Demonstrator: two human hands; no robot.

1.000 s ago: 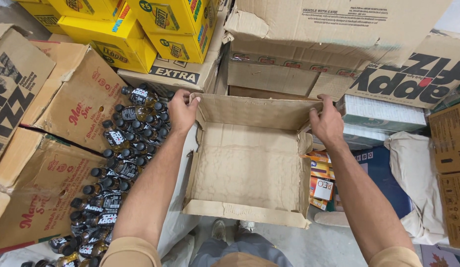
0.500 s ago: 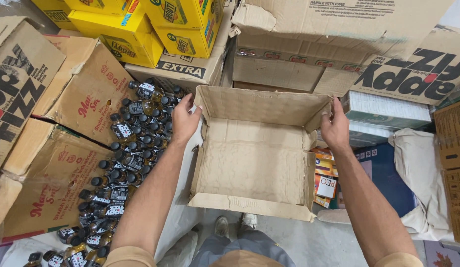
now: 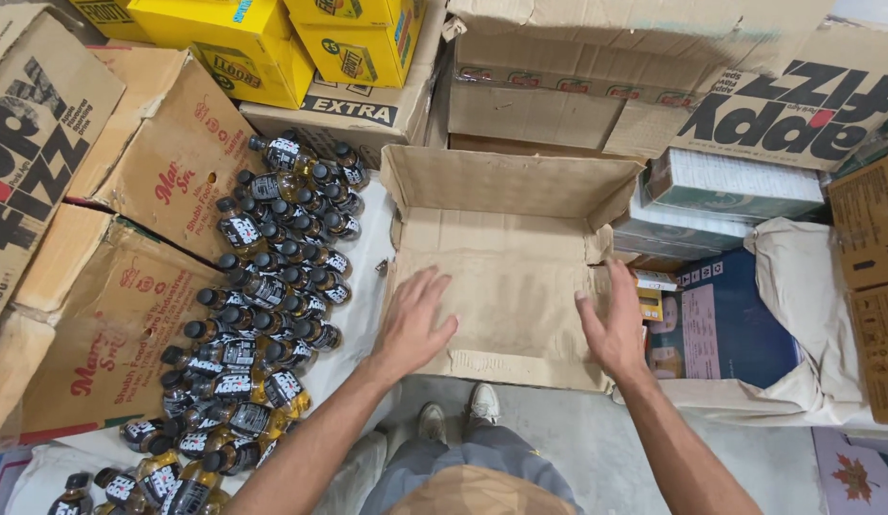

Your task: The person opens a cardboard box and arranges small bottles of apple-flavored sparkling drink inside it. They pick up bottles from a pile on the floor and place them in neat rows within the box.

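Far-corner grip on the open cardboard box [image 3: 506, 286] has been released since the earlier frame. Left hand [image 3: 413, 324] and right hand [image 3: 616, 329] are now spread flat, fingers apart, holding nothing, over the box floor near its front edge. The box is set between the heap of dark bottles [image 3: 263, 305] and stacked cartons [image 3: 730, 191].

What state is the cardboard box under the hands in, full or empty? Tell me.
Empty: the open cardboard box shows only its bare creased bottom; both hands, left and right, hold nothing.

bottles [image 3: 263, 315] left of open carton [image 3: 506, 277]
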